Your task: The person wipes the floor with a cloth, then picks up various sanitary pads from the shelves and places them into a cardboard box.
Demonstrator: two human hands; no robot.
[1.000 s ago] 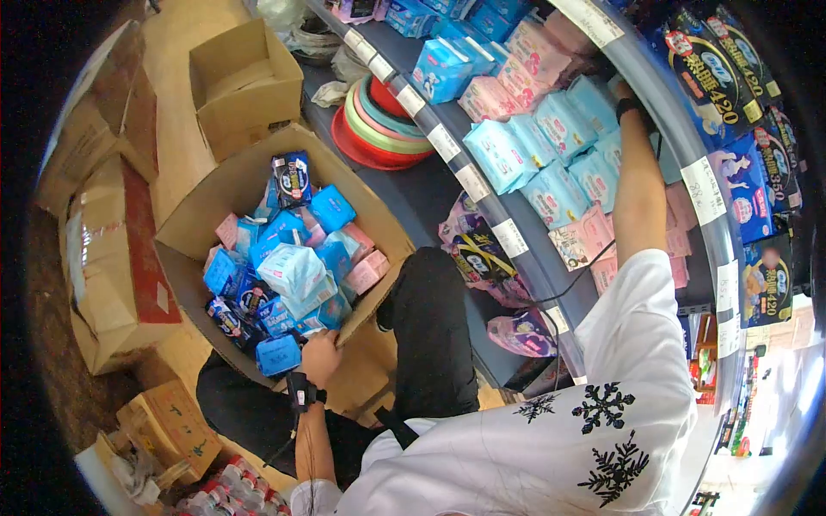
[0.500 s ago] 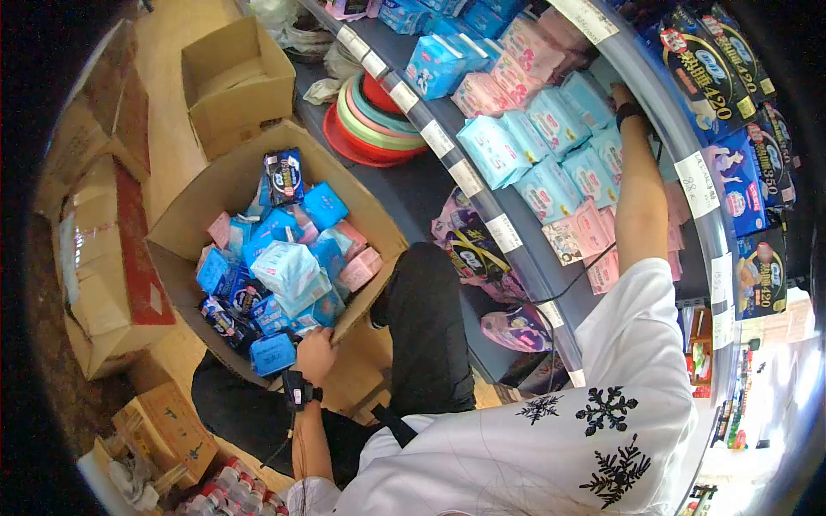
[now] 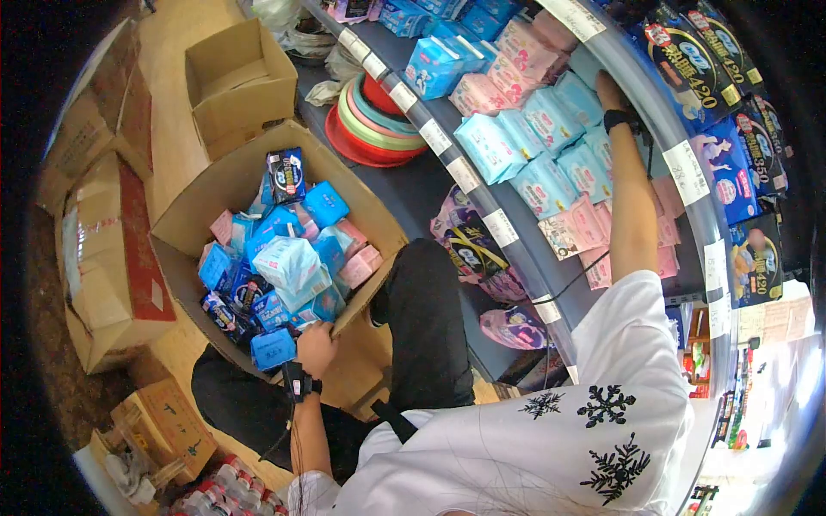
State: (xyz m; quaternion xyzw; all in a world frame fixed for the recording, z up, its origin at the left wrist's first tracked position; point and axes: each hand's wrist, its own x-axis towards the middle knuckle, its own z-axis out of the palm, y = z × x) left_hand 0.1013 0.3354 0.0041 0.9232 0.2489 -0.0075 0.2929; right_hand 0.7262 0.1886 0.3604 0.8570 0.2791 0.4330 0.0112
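Observation:
My left hand grips the near rim of an open cardboard box, its fingers curled over the edge beside a blue pack. Inside the box lies a jumble of blue, pink and dark sanitary pad packs, with a light-blue pack on top. Reaching deep onto the shelf, my right hand is at the back end of the rows of light-blue pad packs. Its fingers are mostly hidden there. Pink packs lie nearer me on the same shelf.
A price-tagged shelf edge runs between the box and the packs. Stacked coloured basins stand beyond the box. Another open carton and a taped carton are on the floor. Dark pad packs fill the right side.
My right hand has shifted slightly left and farther in, closer to the light-blue packs. My left hand stays on the box rim.

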